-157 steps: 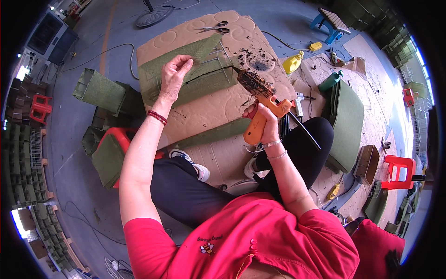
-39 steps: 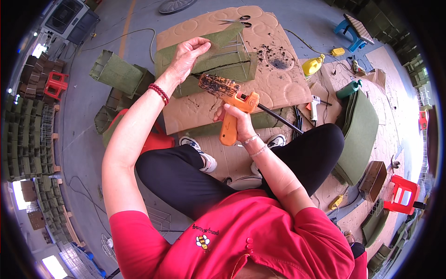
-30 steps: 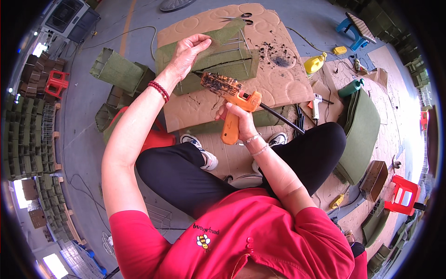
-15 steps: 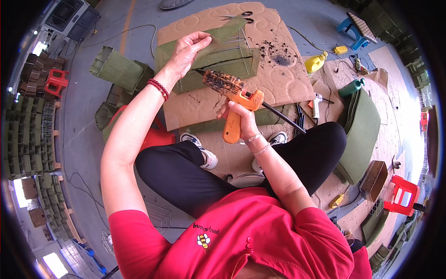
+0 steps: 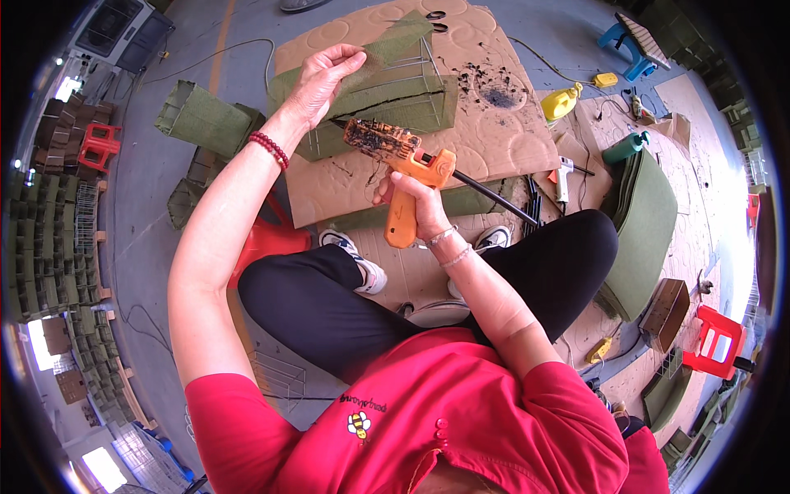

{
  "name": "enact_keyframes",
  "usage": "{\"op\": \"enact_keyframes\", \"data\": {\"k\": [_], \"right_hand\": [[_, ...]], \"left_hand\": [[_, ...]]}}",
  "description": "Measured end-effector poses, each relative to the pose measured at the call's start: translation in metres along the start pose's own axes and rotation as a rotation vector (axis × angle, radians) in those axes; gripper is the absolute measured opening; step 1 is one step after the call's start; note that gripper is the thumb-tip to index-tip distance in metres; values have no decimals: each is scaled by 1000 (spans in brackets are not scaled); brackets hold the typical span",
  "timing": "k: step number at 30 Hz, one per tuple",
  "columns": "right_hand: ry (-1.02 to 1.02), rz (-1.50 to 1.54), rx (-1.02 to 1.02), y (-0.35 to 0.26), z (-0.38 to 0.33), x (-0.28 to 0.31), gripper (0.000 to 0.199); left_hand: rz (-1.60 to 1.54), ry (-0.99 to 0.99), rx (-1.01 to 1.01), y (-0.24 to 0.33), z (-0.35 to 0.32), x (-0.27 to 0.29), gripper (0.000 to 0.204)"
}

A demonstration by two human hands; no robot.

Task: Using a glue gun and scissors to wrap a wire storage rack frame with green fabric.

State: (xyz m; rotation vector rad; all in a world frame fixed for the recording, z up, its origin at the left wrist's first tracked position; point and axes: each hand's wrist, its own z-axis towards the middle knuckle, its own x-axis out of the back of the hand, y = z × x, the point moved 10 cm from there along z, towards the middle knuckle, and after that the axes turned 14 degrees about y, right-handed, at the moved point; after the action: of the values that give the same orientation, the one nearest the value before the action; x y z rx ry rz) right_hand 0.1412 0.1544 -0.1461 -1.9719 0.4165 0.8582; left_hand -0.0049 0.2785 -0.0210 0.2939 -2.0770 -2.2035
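Between thumb and fingers, my left hand (image 5: 319,85) pinches the edge of a raised flap of green felt sheet (image 5: 395,48). A wire frame (image 5: 415,67) lies at that flap, over a lower green felt piece (image 5: 424,105) marked by a dark line. My right hand (image 5: 418,202) grips the handle of an orange hot glue gun (image 5: 403,222), its front half smeared black. From the gun's rear sticks a long black glue stick (image 5: 494,196). Its nozzle points left at the felt, just below my left hand; whether the tip touches is hard to tell.
The cardboard-topped table (image 5: 510,148) bears black crumbs (image 5: 498,97) and scissors (image 5: 436,23). To the right are a yellow bottle (image 5: 561,103), a white glue gun (image 5: 563,181), a green bottle (image 5: 624,148) and stacked felt sheets (image 5: 646,230). A felt box (image 5: 202,119) stands left.
The glue gun in my right hand has shifted a little left along the felt. My left hand has moved slightly up and left, still pinching the flap, which stands higher.
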Motion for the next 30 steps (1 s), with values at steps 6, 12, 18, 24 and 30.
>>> {"op": "enact_keyframes", "data": {"k": [6, 12, 18, 24, 30], "right_hand": [[-34, -9, -8, 1, -2, -5, 19], [-24, 2, -26, 4, -2, -9, 18], [-35, -22, -32, 6, 0, -9, 23], [-34, -5, -51, 5, -1, -13, 18], [-57, -35, -52, 9, 3, -17, 25]], "left_hand": [[-35, 0, 14, 2, -2, -3, 13], [-34, -1, 6, 3, -2, -1, 13], [-43, 26, -2, 8, 0, -1, 13], [-47, 18, 3, 6, 0, 0, 14], [-28, 28, -15, 11, 0, 1, 15]]}}
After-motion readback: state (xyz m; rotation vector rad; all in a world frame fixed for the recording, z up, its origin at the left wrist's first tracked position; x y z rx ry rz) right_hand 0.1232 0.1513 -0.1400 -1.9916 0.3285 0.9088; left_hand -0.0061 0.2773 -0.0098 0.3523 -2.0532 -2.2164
